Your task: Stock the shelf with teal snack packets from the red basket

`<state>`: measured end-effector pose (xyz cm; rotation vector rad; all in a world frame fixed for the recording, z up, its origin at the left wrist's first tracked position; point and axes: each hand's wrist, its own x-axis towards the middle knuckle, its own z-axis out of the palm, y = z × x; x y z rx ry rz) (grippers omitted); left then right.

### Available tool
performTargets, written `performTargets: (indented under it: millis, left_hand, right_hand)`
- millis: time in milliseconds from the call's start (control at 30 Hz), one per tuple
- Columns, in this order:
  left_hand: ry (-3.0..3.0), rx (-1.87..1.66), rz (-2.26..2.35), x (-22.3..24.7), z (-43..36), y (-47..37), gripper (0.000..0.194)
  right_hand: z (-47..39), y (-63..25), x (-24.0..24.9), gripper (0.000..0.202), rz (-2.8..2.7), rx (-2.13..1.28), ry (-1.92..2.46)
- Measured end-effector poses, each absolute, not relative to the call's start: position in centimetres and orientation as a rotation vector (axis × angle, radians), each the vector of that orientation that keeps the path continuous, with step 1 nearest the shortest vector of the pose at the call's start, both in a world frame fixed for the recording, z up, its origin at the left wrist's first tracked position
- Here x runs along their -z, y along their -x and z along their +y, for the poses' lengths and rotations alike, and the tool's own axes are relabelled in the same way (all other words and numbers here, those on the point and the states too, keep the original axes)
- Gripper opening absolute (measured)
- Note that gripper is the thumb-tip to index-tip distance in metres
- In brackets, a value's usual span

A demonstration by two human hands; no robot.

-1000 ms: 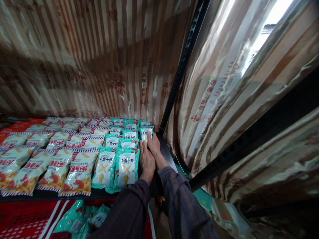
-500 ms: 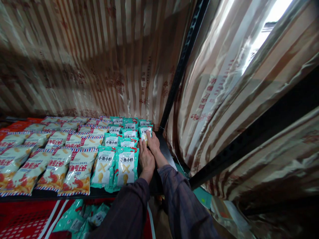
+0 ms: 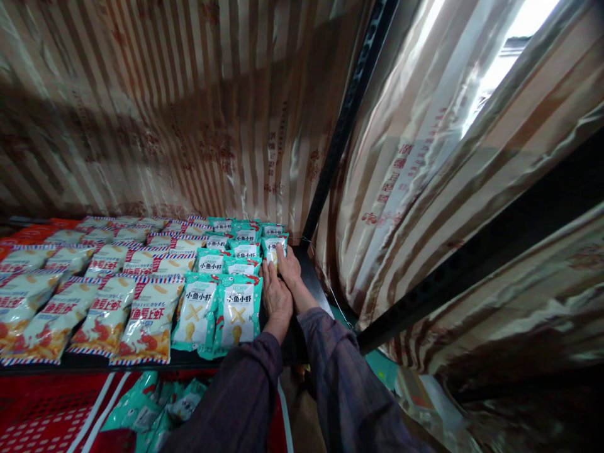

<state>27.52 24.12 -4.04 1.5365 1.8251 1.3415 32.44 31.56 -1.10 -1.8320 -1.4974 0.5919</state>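
At the right end of the shelf, both my hands are on a teal-and-white snack bag (image 3: 272,246) that leans back against another of its kind. My right hand (image 3: 291,269) grips its right side, the thumb lying over the front. Lower down, my left hand (image 3: 278,297) holds the bag's bottom left part with its fingers pointing up; the undersides of the fingers are hidden. Close beside my left hand stands a front teal snack bag (image 3: 238,314), with several like it in rows behind and to its left.
Rows of white-and-orange snack bags (image 3: 148,318) fill the shelf's left part, with orange bags (image 3: 35,234) farther back. Below the shelf, a red basket (image 3: 42,415) contains loose teal bags (image 3: 136,406). A black post (image 3: 325,182) and striped sheeting (image 3: 189,113) bound the corner.
Both hands stay on the same snack bag, having shifted only very slightly. The bags on the shelf look unchanged, and the view has tilted a little.
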Motion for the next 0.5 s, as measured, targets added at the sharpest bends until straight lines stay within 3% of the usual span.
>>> performTargets:
  millis: [500]
  left_hand:
    - [-1.587, -1.497, 1.861, 5.0, 24.3, -28.0, 0.05]
  right_hand:
    - [29.2, -33.3, 1.7, 0.065, -1.305, -0.534, 1.736]
